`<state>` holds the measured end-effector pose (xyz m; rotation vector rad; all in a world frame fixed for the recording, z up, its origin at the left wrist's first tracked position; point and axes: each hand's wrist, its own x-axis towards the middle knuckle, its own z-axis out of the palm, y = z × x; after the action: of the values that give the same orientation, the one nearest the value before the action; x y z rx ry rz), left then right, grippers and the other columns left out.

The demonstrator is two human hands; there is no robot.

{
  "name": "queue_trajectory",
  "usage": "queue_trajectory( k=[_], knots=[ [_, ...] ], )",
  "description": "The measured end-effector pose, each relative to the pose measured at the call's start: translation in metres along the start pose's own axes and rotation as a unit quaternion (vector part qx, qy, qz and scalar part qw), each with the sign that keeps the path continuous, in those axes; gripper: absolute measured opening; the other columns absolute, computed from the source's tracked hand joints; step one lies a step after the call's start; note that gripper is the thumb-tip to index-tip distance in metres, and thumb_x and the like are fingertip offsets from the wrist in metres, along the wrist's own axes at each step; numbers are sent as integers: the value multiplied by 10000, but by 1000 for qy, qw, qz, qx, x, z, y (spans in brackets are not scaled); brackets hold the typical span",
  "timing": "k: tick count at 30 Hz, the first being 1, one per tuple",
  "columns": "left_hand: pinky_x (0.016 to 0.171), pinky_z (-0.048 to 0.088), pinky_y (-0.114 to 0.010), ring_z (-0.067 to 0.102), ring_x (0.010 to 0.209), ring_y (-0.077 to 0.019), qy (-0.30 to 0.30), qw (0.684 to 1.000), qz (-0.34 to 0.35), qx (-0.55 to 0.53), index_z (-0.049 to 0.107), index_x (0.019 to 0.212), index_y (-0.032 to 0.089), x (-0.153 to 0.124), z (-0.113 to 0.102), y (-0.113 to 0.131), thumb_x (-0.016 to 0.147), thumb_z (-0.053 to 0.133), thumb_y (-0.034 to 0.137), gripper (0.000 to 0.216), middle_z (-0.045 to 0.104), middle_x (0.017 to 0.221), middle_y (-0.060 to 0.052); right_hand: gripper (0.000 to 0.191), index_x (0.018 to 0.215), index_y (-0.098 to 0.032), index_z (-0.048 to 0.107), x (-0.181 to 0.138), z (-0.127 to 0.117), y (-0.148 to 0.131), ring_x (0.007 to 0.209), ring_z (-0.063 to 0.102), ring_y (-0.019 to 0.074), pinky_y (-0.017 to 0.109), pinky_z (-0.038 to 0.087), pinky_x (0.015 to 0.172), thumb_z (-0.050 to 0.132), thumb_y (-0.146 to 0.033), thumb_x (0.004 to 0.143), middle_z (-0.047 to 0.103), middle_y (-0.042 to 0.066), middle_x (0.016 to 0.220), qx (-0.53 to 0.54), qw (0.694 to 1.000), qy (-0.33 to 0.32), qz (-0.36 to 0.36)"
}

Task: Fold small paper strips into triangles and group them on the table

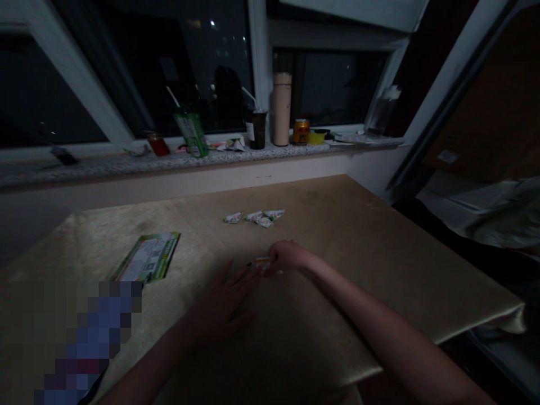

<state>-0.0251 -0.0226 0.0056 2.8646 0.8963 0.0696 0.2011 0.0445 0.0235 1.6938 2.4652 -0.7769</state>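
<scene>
A small printed wrapper with an orange-red edge lies on the tablecloth, partly hidden by fingers. My right hand is curled over its right side, fingers pinched down on it. Flat on the cloth to the left, my left hand has its fingers spread, and the fingertips reach the wrapper's lower left edge. Near those fingertips is a tiny dark bit, too small to name. Beyond the hands lie several small folded printed wrappers, one apart and others in a cluster.
A green and white package lies at left, beside a blurred-out blue area. The window sill holds a green can, a dark cup with a straw, a pink flask and a gold can. The room is dim.
</scene>
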Motion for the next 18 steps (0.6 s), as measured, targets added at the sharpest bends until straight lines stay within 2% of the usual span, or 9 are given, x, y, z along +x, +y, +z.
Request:
queue_trajectory(
  k=[6,13,18],
  knots=[
    [1106,-4,-550,210,1381,-290,-11,1000,4,11,17,1485,283,2,1,-2,938,365,529,693,164,1538,-38,246,692,-204,686,5,-4,0,667,569,127,232,337,635,742,-436,633,659,-21,691,1,1000,-19,6],
    [1111,14,-546,227,1374,-295,2,1000,5,14,97,1485,275,4,1,-2,928,380,544,680,236,1521,-49,222,720,-191,688,3,-4,5,629,539,100,212,298,582,726,-401,658,639,-37,661,32,999,-21,-21],
    [1122,4,-532,221,1379,-280,10,1000,11,10,149,1481,248,5,2,-1,922,391,544,677,257,1513,-70,216,717,-183,677,3,-4,4,621,515,84,201,278,569,752,-369,634,628,-48,672,47,998,-31,-11]
  ],
)
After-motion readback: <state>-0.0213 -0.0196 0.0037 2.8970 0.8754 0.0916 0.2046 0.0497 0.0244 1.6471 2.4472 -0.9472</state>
